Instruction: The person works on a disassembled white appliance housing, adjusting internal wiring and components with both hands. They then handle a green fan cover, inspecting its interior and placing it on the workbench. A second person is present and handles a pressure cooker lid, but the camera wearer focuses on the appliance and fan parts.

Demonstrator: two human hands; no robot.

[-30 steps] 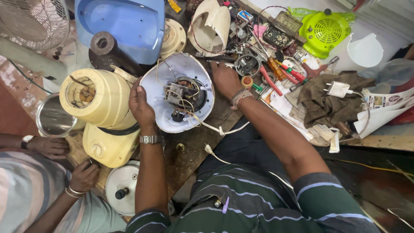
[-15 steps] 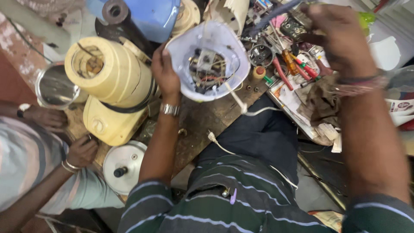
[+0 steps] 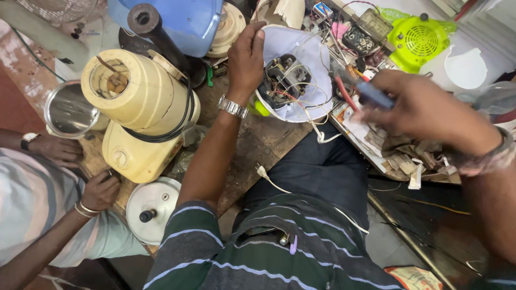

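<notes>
Lap: dark trousers and a striped shirt [image 3: 269,258], with a white cord and plug [image 3: 262,172] lying across the bench [image 3: 252,145] edge.
Left hand [image 3: 246,56]: grip closed on the rim of the white appliance base [image 3: 317,64], tilting it so the open side faces up.
White appliance base: held above the bench, exposed motor and wires [image 3: 285,80] inside.
Right hand [image 3: 424,110]: blurred, grip pinched around a blue-handled tool [image 3: 373,96], just right of the base.
Left side: cream mixer body [image 3: 140,113], steel jar [image 3: 67,110], 2 hands of another person [image 3: 99,190].
Far: green fan housing [image 3: 416,40].
</notes>
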